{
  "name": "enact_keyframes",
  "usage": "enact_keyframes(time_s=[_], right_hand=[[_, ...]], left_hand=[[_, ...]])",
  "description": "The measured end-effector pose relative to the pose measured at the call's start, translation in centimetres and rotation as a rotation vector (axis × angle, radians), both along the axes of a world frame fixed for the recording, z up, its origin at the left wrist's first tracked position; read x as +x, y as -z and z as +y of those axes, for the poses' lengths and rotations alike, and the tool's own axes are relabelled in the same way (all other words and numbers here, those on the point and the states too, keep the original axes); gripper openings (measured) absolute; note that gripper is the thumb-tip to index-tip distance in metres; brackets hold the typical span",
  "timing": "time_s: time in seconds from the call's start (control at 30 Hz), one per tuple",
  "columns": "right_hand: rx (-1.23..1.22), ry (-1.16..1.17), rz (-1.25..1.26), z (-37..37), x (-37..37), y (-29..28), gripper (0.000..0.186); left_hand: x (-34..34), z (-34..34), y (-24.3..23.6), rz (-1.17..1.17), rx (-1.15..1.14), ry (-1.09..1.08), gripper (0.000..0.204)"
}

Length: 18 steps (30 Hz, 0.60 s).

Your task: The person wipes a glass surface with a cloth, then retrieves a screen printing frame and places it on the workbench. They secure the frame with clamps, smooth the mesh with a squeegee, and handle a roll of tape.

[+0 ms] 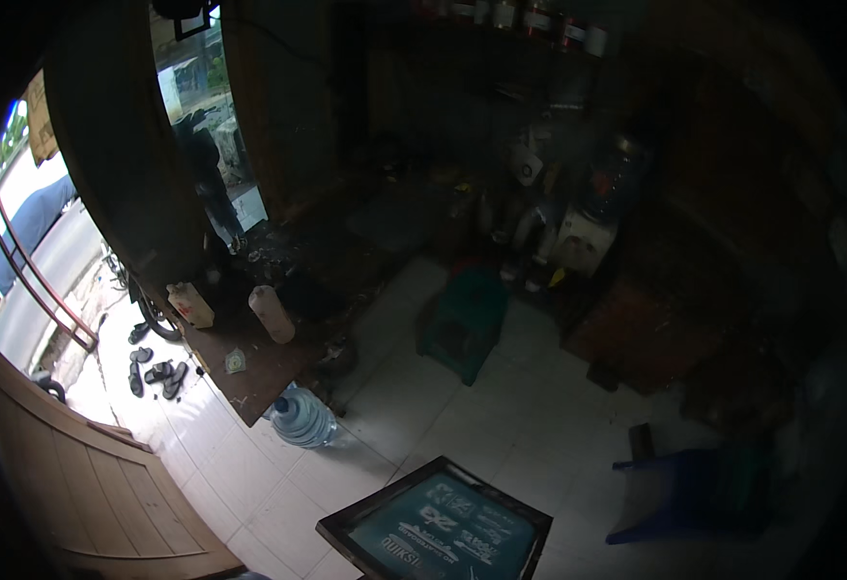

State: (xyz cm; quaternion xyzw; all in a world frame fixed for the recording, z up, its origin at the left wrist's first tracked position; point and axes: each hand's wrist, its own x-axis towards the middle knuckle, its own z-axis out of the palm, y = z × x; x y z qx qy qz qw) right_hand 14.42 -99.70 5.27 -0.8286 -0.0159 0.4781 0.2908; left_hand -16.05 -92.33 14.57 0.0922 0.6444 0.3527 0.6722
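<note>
Neither my left hand nor my right hand shows in the head view. A dark square frame with a teal panel (423, 522) and white lettering lies at the bottom centre, nearest to me, its lower part cut off by the picture's edge; what holds or supports it is hidden.
A wooden bench (240, 362) carries two plastic bottles (271, 314), with a water jug (302, 418) on the tiled floor (385, 358) below. Green stool (464, 319), blue stool (650, 493), water dispenser (588, 242). At left: wooden door (95, 493), sunlit doorway, sandals (157, 372).
</note>
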Motion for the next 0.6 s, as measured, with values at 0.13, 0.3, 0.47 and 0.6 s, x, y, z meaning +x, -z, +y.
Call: enact_keyframes(time_s=[0.13, 0.3, 0.47, 0.6], right_hand=[[0.364, 0.104, -0.227, 2.0, 7.3, -2.7, 0.023], [0.621, 0.125, -0.517, 14.0, 19.1, -5.4, 0.025], [0.659, -0.041, -0.587, 35.7, 23.0, -15.4, 0.04], [0.635, -0.2, -0.539, 49.9, 23.0, -20.0, 0.053]], left_hand=[[5.1, 6.7, -5.0, -0.26, -0.017, 0.107, 0.043], [6.9, 18.2, -6.3, -0.903, -0.014, -0.061, 0.053], [-2.1, 36.0, -8.8, -1.466, 0.3, -0.314, 0.118], [-8.1, 48.1, -10.9, -0.971, 0.491, 0.281, 0.116]])
